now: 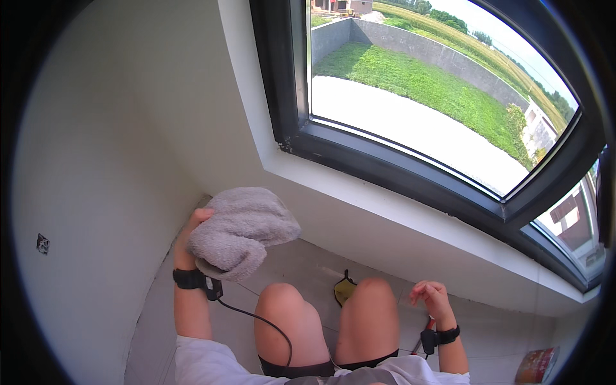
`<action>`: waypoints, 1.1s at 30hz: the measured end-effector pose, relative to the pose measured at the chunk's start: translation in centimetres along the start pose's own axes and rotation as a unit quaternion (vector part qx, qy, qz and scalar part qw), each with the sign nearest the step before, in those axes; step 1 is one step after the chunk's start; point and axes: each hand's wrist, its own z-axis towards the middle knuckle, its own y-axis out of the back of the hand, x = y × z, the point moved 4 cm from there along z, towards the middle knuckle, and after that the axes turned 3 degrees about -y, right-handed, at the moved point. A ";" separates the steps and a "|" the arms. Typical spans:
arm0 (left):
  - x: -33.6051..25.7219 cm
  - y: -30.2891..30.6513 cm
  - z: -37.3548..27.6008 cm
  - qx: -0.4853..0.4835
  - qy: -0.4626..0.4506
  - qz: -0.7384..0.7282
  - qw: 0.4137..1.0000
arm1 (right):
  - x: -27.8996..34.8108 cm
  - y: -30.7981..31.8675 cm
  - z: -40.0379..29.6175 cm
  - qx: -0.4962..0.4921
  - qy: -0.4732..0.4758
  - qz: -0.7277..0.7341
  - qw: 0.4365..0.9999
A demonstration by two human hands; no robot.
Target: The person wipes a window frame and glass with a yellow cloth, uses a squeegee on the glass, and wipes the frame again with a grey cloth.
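My left hand grips a folded grey terry towel by its left side, in front of the corner below the window. The towel hides most of that hand's fingers. To the right of my knees, my right hand is raised with its fingers loosely curled and slightly apart, and it holds nothing. Part of a red-handled tool shows behind the right wrist; its kind is unclear. An olive-yellow cloth with dark edging lies on the floor, partly behind my right knee.
A dark-framed window stands above a white sill ahead and to the right. A plain wall with a recessed electrical box rises at left. On the tiled floor, a red-labelled container stands at far right. A cable runs from my left wristband.
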 end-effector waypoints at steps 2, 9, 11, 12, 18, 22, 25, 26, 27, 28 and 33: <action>1.1 8.2 -0.7 -0.094 0.028 -0.047 0.994 | -4.9 4.9 -3.5 -0.114 -0.114 -0.096 0.982; 13.4 21.4 -3.6 -0.173 0.159 0.510 0.828 | -34.4 21.2 -21.1 -0.283 -0.334 -0.430 0.790; 20.3 25.2 -6.0 -0.120 0.135 0.582 0.793 | -34.8 18.3 -21.1 -0.308 -0.325 -0.462 0.766; 24.2 23.6 -5.8 -0.103 0.141 0.607 0.776 | -34.9 17.3 -21.7 -0.344 -0.324 -0.477 0.741; 38.9 16.0 -4.8 0.202 0.067 0.729 0.651 | -29.9 12.9 -13.5 -0.240 -0.209 -0.445 0.837; 41.4 2.0 0.8 0.356 -0.057 0.672 0.646 | -28.3 12.9 -9.7 -0.159 -0.166 -0.489 0.841; 43.9 -3.6 0.3 0.423 -0.137 0.626 0.640 | -25.0 9.2 -4.3 -0.076 -0.166 -0.512 0.839; 45.1 -5.5 -0.1 0.444 -0.163 0.615 0.630 | -24.3 8.2 -2.7 -0.051 -0.141 -0.508 0.848; 46.8 -6.3 -0.7 0.449 -0.151 0.609 0.636 | -24.0 7.1 -0.9 -0.020 -0.114 -0.503 0.857; 48.7 -6.2 -1.5 0.451 -0.137 0.605 0.642 | -23.2 5.5 1.1 0.003 -0.083 -0.498 0.863; 52.9 -7.5 -3.6 0.507 0.053 0.573 0.642 | -27.4 1.7 7.9 0.108 -0.046 -0.496 0.860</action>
